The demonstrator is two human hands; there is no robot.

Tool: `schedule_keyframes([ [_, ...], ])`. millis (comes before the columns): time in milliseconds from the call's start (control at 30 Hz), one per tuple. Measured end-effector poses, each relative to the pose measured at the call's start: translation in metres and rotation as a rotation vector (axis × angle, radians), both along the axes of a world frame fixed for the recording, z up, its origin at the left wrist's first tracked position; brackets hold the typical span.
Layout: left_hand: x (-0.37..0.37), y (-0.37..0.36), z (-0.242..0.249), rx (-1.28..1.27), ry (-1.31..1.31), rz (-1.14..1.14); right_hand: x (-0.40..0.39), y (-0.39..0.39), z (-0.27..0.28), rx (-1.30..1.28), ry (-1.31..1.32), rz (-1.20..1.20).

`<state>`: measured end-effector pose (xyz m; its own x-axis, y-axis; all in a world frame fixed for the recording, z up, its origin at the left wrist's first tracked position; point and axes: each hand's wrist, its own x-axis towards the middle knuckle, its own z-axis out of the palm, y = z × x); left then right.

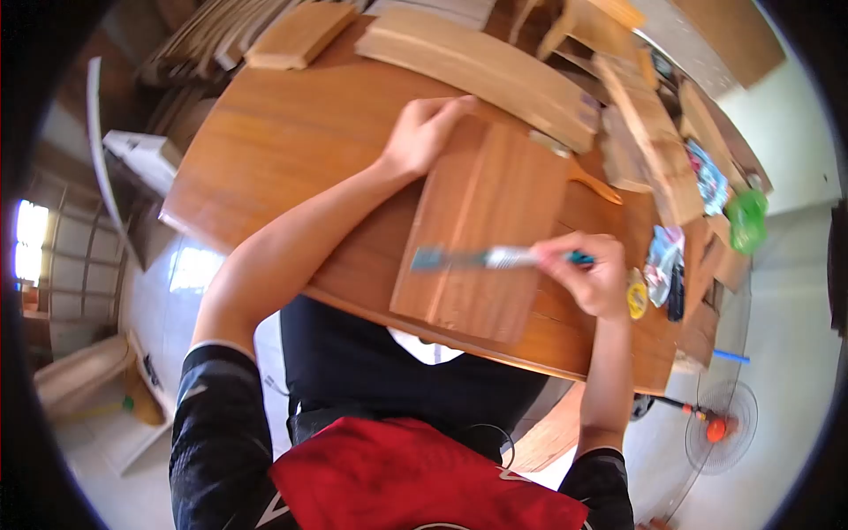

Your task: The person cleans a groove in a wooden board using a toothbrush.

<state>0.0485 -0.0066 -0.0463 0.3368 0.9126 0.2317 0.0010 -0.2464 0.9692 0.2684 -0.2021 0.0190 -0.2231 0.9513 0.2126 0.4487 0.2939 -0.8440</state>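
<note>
Brown and round, the wooden surface fills the middle of the view, with pale floor tiles around it. On it lies a flat wooden board, reaching from the near edge toward the centre. The left hand rests on the far left corner of the board, fingers spread flat on the wood, holding nothing. The right hand has its grip pinched around the handle of a paintbrush, which lies across the board with its bristles pointing left. Thick wooden planks are stacked at the far side. Near the right edge are a green bottle and a small yellow tin; their labels are too blurred to read.
</note>
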Motion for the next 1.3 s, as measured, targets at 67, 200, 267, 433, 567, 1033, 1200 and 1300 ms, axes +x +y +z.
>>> schedule_keyframes([
  [67, 0.003, 0.004, -0.003, 0.008, -0.007, 0.012, 0.0, -0.001, 0.0, 0.034, 0.001, -0.133],
  [200, -0.002, -0.002, 0.011, -0.06, 0.069, -0.054, 0.007, -0.005, 0.004, -0.07, -0.038, 0.208],
  [267, 0.001, -0.001, 0.008, -0.056, 0.027, -0.027, -0.005, -0.002, 0.001, 0.002, 0.003, -0.095],
  [433, 0.0, -0.001, 0.011, -0.076, 0.083, -0.014, -0.003, -0.005, 0.003, 0.012, -0.084, 0.168],
  [567, -0.001, -0.006, 0.015, -0.085, 0.116, -0.016, -0.009, -0.006, 0.005, 0.132, -0.144, -0.105],
  [1033, 0.001, -0.005, 0.013, -0.045, 0.094, 0.017, -0.002, -0.005, 0.009, 0.277, -0.238, -0.146],
  [1200, 0.0, -0.007, 0.014, -0.058, 0.134, 0.024, -0.003, -0.008, 0.009, 0.194, -0.172, 0.166],
  [1300, -0.001, -0.008, 0.014, -0.056, 0.152, 0.028, -0.011, -0.012, 0.01, 0.192, -0.223, -0.252],
])
